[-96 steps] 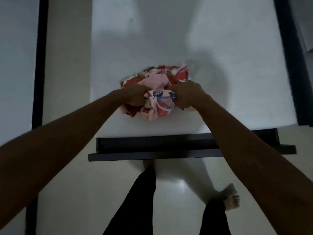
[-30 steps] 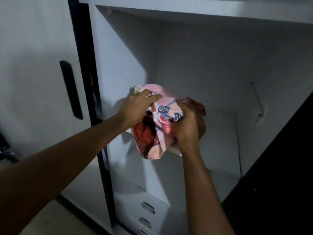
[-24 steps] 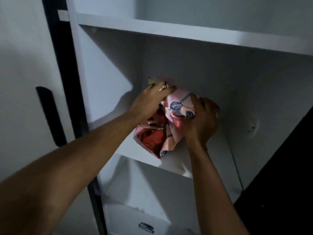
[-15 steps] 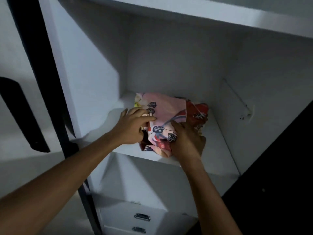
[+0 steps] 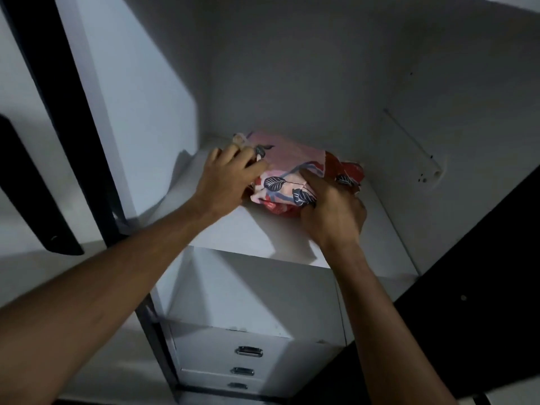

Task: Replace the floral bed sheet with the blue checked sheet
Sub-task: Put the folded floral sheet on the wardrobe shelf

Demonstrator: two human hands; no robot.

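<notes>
Both hands hold the bundle. The left hand [image 5: 230, 178] cups the left flank of the crumpled pink-and-red floral bed sheet [image 5: 292, 165] with dark leaf prints, its fingers bent over the cloth. The right hand [image 5: 333, 211] clasps the near right side, with the thumb laid on top and the fingers curled into the folds.

The floral bed sheet lies as a loose wad on the white laminate wardrobe shelf [image 5: 263, 238], roughly midway between the side walls and close to the back panel. Below the shelf is a stack of white drawers with metal pull handles [image 5: 249, 351]. A black door panel [image 5: 482, 258] stands open at the right, and a dark frame post [image 5: 73, 127] runs down the left.

Handling, as judged: the cloth is soft, light and limp, with no stiffness of its own. It is neither fragile nor notably slippery. It compresses readily, and it is likely to spring open or trail a corner over the shelf edge once let go. It is best held as shown, by opposing flanks of the wad with loose tails tucked inward, not by a single corner, which would let it unroll.

Stage, as judged: the floral bed sheet appears stowed. The blue checked sheet is not in view and has yet to be fetched and spread.
</notes>
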